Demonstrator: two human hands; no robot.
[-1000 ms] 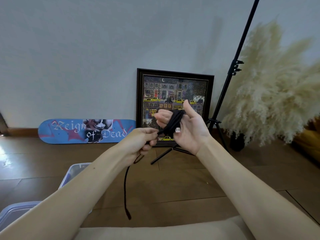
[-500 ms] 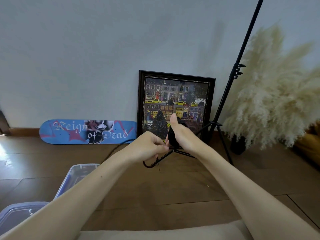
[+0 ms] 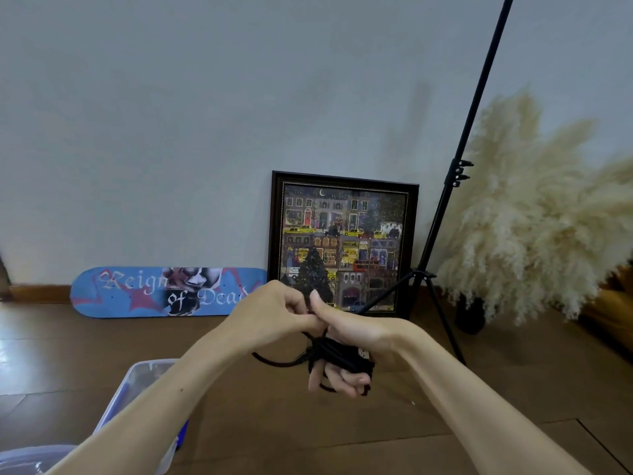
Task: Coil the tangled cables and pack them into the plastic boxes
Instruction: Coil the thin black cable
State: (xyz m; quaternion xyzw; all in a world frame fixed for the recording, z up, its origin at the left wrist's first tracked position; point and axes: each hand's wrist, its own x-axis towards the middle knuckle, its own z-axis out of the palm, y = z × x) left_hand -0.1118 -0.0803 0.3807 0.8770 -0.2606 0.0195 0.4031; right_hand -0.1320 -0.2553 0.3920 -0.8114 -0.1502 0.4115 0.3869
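Both forearms extend forward from the lower frame edge and converge at centre. The left hand (image 3: 274, 317) is knuckles-up with its fingers curled, pinching a strand of the black cable (image 3: 339, 358), and touches the right thumb. The right hand (image 3: 356, 334) has its thumb straight and uppermost. Its fingers (image 3: 337, 380) point down, curled, with the cable wound round them.
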